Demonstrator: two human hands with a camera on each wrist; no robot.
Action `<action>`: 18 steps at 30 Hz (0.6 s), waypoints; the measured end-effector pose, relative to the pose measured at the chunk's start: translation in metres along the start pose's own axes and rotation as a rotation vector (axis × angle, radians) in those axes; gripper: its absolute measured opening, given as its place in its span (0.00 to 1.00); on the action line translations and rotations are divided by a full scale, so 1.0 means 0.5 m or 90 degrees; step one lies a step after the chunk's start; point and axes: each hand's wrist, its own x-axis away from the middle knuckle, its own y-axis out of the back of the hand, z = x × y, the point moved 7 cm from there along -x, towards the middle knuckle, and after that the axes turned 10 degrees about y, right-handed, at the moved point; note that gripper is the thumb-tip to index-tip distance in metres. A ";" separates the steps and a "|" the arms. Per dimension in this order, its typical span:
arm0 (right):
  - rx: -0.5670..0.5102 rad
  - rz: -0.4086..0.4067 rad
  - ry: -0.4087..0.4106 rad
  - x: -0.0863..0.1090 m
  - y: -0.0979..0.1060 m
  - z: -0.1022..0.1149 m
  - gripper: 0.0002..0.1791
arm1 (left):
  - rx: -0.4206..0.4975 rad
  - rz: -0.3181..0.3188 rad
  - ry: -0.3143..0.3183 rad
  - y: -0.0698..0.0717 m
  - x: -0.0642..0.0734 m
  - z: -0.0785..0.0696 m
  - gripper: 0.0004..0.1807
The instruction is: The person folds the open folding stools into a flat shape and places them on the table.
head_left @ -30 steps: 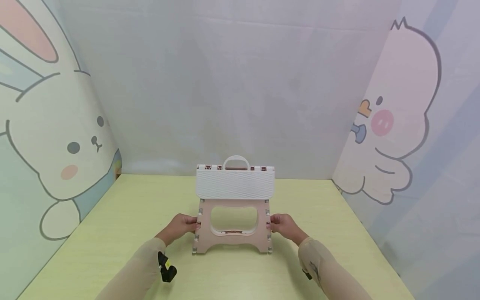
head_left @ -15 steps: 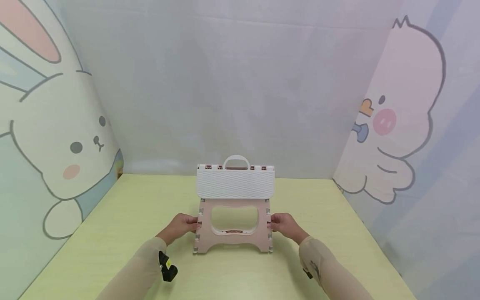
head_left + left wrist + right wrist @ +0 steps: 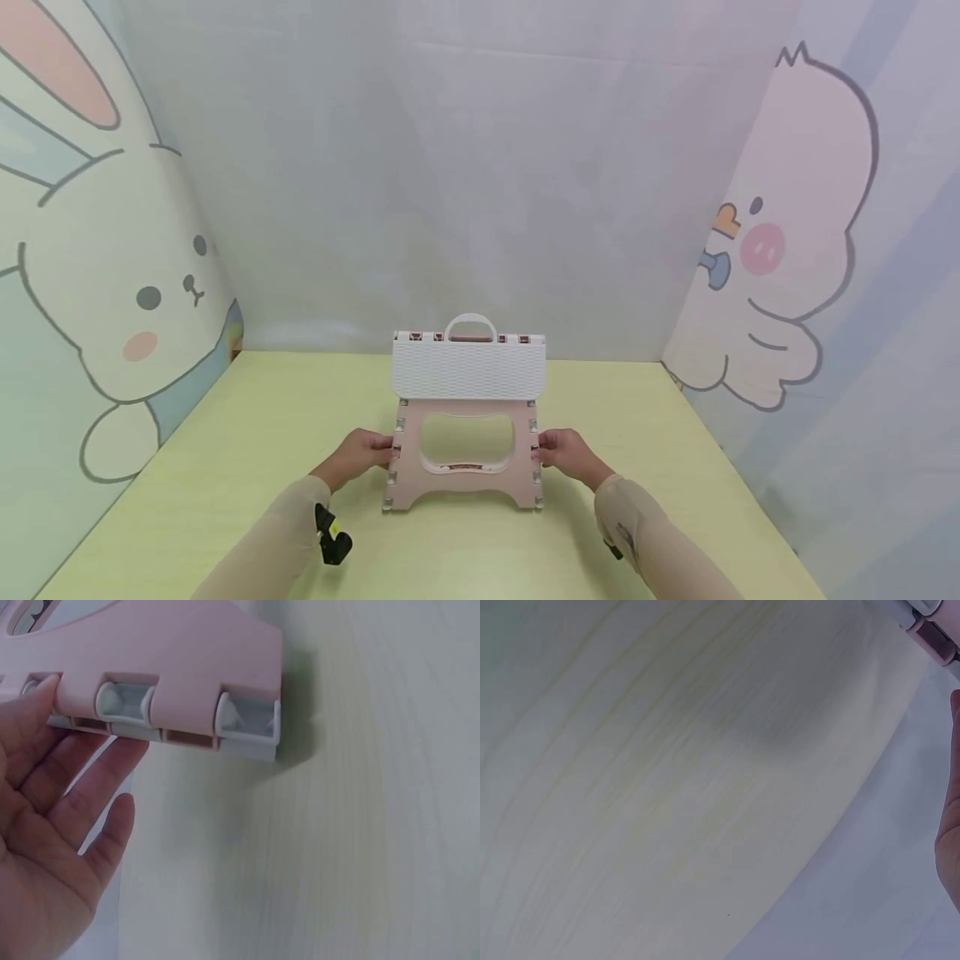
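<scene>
A pink and white folding step stool [image 3: 468,492] is in the middle of the head view, its white woven-pattern panel [image 3: 468,371] and carry handle at the top, its pink leg frame below. My left hand [image 3: 360,457] holds the stool's left side edge, my right hand [image 3: 566,454] the right one, at about the same height. Close up in the left wrist view, the left thumb [image 3: 37,712] lies on the pink face, and the other fingers reach behind the hinged edge. Only a sliver of the right hand [image 3: 950,825] shows in the right wrist view, below a corner of the stool.
The stool is over a pale yellow wood-grain table [image 3: 300,392]. Behind it hangs a plain light curtain [image 3: 465,183]. Side curtains carry a cartoon rabbit [image 3: 127,250] on the left and a cartoon chick [image 3: 780,250] on the right. A black device [image 3: 332,537] sits on the left wrist.
</scene>
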 end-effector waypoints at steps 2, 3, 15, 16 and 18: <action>0.000 0.000 0.002 0.000 0.000 0.000 0.09 | 0.003 0.002 0.004 0.000 -0.002 0.002 0.17; 0.001 0.001 0.002 -0.001 0.000 0.000 0.09 | 0.004 0.003 0.004 0.000 -0.002 0.003 0.17; 0.006 0.009 -0.011 -0.002 0.000 0.002 0.09 | 0.006 0.020 0.003 -0.002 -0.007 0.001 0.16; 0.005 0.009 -0.014 -0.002 0.000 0.002 0.09 | 0.006 0.019 0.001 -0.002 -0.006 0.000 0.16; 0.005 0.006 -0.021 -0.004 0.000 -0.011 0.10 | 0.007 0.020 -0.002 -0.001 -0.007 -0.002 0.16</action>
